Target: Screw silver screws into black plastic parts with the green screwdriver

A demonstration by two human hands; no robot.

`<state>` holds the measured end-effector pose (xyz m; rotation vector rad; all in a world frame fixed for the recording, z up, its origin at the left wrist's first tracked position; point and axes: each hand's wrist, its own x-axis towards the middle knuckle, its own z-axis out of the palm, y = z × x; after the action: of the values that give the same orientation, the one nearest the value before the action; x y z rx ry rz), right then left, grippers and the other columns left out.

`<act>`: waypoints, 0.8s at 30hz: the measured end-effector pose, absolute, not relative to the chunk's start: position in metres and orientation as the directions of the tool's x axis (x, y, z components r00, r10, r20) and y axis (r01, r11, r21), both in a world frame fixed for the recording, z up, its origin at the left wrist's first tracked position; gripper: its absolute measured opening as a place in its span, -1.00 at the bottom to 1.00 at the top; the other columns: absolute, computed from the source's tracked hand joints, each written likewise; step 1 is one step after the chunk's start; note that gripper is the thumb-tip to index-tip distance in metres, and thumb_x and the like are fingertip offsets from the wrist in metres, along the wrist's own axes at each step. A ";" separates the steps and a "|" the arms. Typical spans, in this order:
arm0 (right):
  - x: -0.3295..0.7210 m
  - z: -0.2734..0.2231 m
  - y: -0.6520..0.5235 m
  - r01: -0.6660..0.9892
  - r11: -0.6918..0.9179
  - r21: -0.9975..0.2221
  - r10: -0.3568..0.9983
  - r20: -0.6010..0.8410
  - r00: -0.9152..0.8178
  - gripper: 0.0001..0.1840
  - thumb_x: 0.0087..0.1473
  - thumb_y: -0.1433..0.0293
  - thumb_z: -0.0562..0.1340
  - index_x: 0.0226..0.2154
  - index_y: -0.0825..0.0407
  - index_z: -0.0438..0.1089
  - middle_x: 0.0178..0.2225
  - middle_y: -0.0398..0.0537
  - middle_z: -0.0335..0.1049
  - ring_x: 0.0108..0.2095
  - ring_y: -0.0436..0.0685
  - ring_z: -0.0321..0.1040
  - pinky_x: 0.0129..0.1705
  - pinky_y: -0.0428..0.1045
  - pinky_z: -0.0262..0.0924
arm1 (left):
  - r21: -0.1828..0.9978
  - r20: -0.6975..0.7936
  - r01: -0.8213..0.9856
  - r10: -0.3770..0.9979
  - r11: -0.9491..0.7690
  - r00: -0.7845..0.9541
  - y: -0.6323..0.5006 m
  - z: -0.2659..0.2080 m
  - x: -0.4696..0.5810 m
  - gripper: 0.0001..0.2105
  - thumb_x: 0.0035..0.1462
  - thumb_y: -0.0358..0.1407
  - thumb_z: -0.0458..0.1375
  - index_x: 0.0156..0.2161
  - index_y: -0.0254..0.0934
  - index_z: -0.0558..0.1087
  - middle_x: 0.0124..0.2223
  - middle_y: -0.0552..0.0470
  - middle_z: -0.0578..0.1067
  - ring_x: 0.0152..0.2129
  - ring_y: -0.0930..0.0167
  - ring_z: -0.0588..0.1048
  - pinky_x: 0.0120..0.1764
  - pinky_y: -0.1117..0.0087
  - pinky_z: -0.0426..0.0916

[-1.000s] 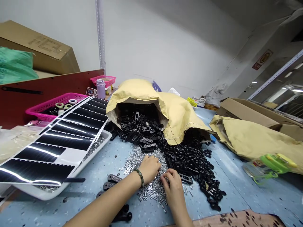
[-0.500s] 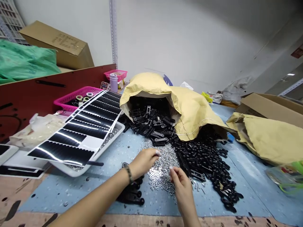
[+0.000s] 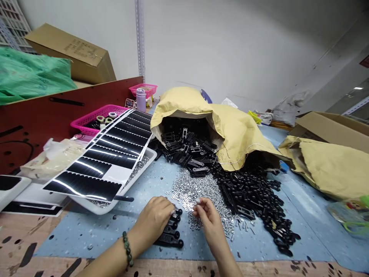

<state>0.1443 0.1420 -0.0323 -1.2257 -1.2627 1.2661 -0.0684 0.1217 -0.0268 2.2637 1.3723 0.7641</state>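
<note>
My left hand [image 3: 155, 216] is curled, palm down, over the upper end of a row of black plastic pieces with round ends [image 3: 170, 239]. Its fingertips are mostly hidden, so whatever they hold does not show. Over the near edge of a heap of small silver screws [image 3: 215, 192] and nuts [image 3: 184, 194], my right hand [image 3: 211, 219] has thumb and fingers pinched together. Anything in that pinch is too small to name. Behind the heap, flat black slotted parts [image 3: 198, 163] spill from an open yellow paper sack [image 3: 184, 100]. More black parts [image 3: 259, 196] are piled to the right.
At the left, printed black-and-white sheets [image 3: 115, 150] lie across a white tray [image 3: 105, 209] of small metal pieces. A pink basket [image 3: 83, 125] with scissors stands behind. Another yellow sack [image 3: 245, 134], a flattened one [image 3: 334, 165] and a cardboard box [image 3: 331, 127] are at the right.
My left hand has moved from above the screw heap leftward and nearer, onto the row of black pieces. My right hand has shifted slightly left, still pinched. The view has shifted slightly.
</note>
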 end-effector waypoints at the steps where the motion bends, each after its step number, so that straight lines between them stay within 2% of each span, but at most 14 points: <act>1: 0.152 -0.030 0.144 0.039 -0.022 -0.999 1.000 -0.023 -0.021 -0.68 0.07 0.11 0.21 -0.22 -0.01 0.37 -0.38 -0.08 0.40 -0.34 0.13 0.36 -0.25 0.01 0.28 | 0.566 0.260 0.683 0.886 -0.462 0.383 0.120 -0.026 -0.070 -0.80 0.24 -0.47 -0.04 -0.32 -0.24 0.40 -0.28 0.02 0.47 -0.28 0.27 0.38 -0.19 0.16 0.27; 5: 0.186 -0.028 0.153 0.045 0.030 -0.999 0.987 0.037 0.159 -0.65 0.07 0.08 0.20 -0.24 -0.01 0.34 -0.37 -0.07 0.45 -0.34 0.12 0.40 -0.25 0.01 0.30 | 0.519 0.299 0.704 0.875 -0.485 0.382 0.122 -0.012 -0.063 -0.79 0.25 -0.44 -0.01 -0.05 -0.23 0.36 -0.01 -0.08 0.40 -0.08 0.23 0.33 -0.08 0.13 0.26; 7: 0.196 -0.033 0.157 0.035 0.028 -0.999 0.980 0.034 0.194 -0.63 0.04 0.06 0.23 -0.24 -0.01 0.29 -0.33 -0.03 0.49 -0.34 0.14 0.43 -0.24 0.04 0.31 | 0.485 0.284 0.710 0.859 -0.512 0.426 0.135 -0.004 -0.041 -0.74 0.24 -0.45 0.01 0.02 -0.25 0.31 -0.01 -0.08 0.40 -0.06 0.26 0.32 -0.05 0.15 0.25; 9: 0.200 -0.040 0.158 0.044 0.018 -0.999 0.978 0.027 0.206 -0.59 0.01 0.05 0.24 -0.22 -0.01 0.26 -0.30 0.01 0.50 -0.33 0.17 0.45 -0.22 0.08 0.32 | 0.478 0.270 0.684 0.833 -0.551 0.483 0.153 0.000 -0.008 -0.77 0.21 -0.43 0.09 -0.03 -0.22 0.36 -0.08 0.00 0.44 -0.10 0.30 0.35 -0.04 0.18 0.24; 11: 0.202 -0.045 0.156 0.096 0.028 -0.995 0.975 0.048 0.215 -0.59 0.01 0.05 0.23 -0.22 0.00 0.28 -0.29 0.02 0.50 -0.31 0.18 0.45 -0.18 0.10 0.31 | 0.472 0.245 0.676 0.821 -0.566 0.516 0.173 -0.002 0.025 -0.81 0.11 -0.38 0.21 -0.13 -0.26 0.42 -0.15 -0.02 0.48 -0.12 0.23 0.37 -0.03 0.11 0.23; 14: 0.210 -0.046 0.149 0.268 0.060 -0.961 0.954 0.134 0.267 -0.65 0.01 0.08 0.23 -0.30 0.02 0.34 -0.31 0.00 0.47 -0.27 0.18 0.40 -0.16 0.08 0.27 | 0.494 0.193 0.687 0.838 -0.532 0.510 0.197 -0.011 0.058 -0.98 0.14 -0.41 0.18 -0.29 -0.34 0.45 -0.22 -0.03 0.48 -0.14 0.23 0.40 -0.04 0.05 0.24; 16: 0.218 -0.043 0.145 0.341 0.057 -0.938 0.933 0.172 0.317 -0.65 -0.01 0.09 0.24 -0.32 0.03 0.37 -0.35 -0.03 0.43 -0.29 0.18 0.37 -0.19 0.06 0.26 | 0.539 0.168 0.677 0.852 -0.501 0.496 0.206 -0.017 0.065 -0.93 0.20 -0.37 0.14 -0.28 -0.34 0.44 -0.18 -0.01 0.48 -0.13 0.28 0.42 -0.03 0.07 0.26; 19: 0.225 -0.040 0.142 0.273 0.054 -0.961 0.927 0.150 0.344 -0.65 -0.03 0.11 0.26 -0.30 0.05 0.38 -0.37 -0.06 0.41 -0.33 0.16 0.37 -0.24 0.04 0.27 | 0.654 0.137 0.625 0.880 -0.426 0.456 0.215 -0.016 0.061 -0.87 0.23 -0.28 0.13 -0.21 -0.32 0.44 -0.12 -0.02 0.46 -0.15 0.31 0.43 -0.06 0.12 0.31; 24: 0.198 -0.038 0.143 0.229 0.117 -0.966 0.967 0.163 0.194 -0.76 0.03 0.21 0.25 -0.31 0.04 0.40 -0.35 -0.04 0.42 -0.30 0.15 0.37 -0.23 0.03 0.28 | 0.891 0.026 0.422 0.946 -0.169 0.324 0.219 0.000 0.038 -0.79 0.29 -0.22 0.03 -0.19 -0.34 0.39 -0.22 -0.01 0.46 -0.34 0.39 0.47 -0.29 0.31 0.40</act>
<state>0.1983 0.1428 -0.0376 -1.3496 -1.2660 0.8371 0.0378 0.2190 -0.0005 1.7497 1.2289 0.7843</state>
